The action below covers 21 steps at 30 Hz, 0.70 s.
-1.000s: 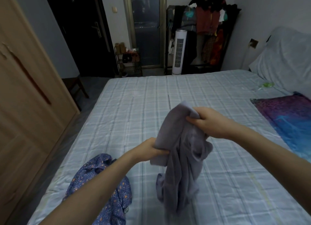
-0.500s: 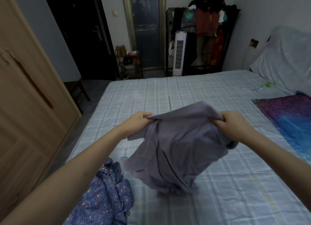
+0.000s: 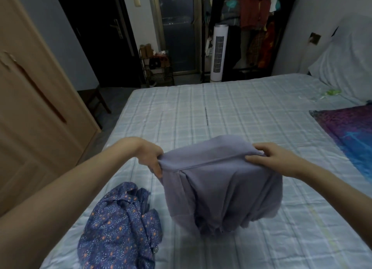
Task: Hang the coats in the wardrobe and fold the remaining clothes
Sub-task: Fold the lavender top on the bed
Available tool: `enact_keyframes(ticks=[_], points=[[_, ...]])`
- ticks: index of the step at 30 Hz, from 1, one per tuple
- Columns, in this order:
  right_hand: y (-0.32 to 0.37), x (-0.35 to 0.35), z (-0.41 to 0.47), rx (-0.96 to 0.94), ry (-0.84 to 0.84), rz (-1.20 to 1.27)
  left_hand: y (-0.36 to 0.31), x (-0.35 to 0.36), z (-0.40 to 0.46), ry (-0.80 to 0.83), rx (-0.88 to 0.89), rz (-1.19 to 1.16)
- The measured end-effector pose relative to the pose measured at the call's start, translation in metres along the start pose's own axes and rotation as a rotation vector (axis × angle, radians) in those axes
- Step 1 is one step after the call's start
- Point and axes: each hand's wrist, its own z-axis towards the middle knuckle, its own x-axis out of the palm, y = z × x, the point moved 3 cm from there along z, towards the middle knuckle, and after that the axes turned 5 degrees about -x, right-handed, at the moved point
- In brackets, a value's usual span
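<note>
Both hands hold a lilac garment (image 3: 221, 184) up over the bed (image 3: 231, 112), stretched between them along its top edge. The left hand (image 3: 150, 158) pinches the left corner of that edge with fingers curled round the cloth; the right hand (image 3: 275, 158) grips the right corner, thumb on the near side and fingers over the top. The two hands are well apart, level with each other, and the cloth runs taut between them — a seam line shows just below the held edge. The rest of the garment hangs down in loose folds, and its lower hem touches or nearly touches the checked sheet on the bed; which, I cannot tell.

Near the garment, on its left and closer to the camera, a blue floral garment (image 3: 120, 228) lies crumpled on the bed, under the left forearm. To the far right of the lilac garment a purple-and-blue blanket (image 3: 350, 132) lies flat on the bed, and beyond it a pillow (image 3: 346, 61) leans at the head.

Left of the bed stands a wooden wardrobe (image 3: 30, 108), its doors closed. Beyond the foot of the bed — against the far wall — stand a white tower fan (image 3: 219, 53) and a clothes rack (image 3: 251, 17) hung with garments, beside a dark door (image 3: 104, 37).
</note>
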Motion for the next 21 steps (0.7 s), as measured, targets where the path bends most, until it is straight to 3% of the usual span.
enact_keyframes(ticks=[2, 4, 6, 8, 10, 14, 17, 21], points=[[-0.001, 0.0, 0.016, 0.123, 0.114, -0.095, 0.003, -0.014, 0.009, -0.119, -0.066, 0.122], [-0.007, -0.007, 0.033, 0.295, 0.213, -0.115, 0.006, -0.038, 0.017, -0.346, -0.109, 0.135], [-0.011, -0.026, 0.051, 0.413, 0.176, -0.067, 0.005, -0.069, 0.02, -0.512, -0.146, 0.06], [-0.009, -0.057, 0.077, 0.397, -0.027, -0.092, -0.001, -0.103, 0.016, -0.696, -0.224, 0.05], [0.003, -0.091, 0.105, 0.316, -0.283, -0.149, -0.011, -0.144, 0.006, -0.997, -0.293, 0.127], [0.032, -0.15, 0.141, 0.189, -0.769, -0.334, -0.029, -0.217, -0.031, -1.42, -0.262, 0.209], [0.041, -0.172, 0.143, 0.196, -0.899, -0.431, -0.031, -0.241, -0.058, -1.596, -0.208, 0.3], [0.04, -0.165, 0.129, 0.167, -0.915, -0.565, -0.03, -0.222, -0.07, -1.71, -0.067, 0.386]])
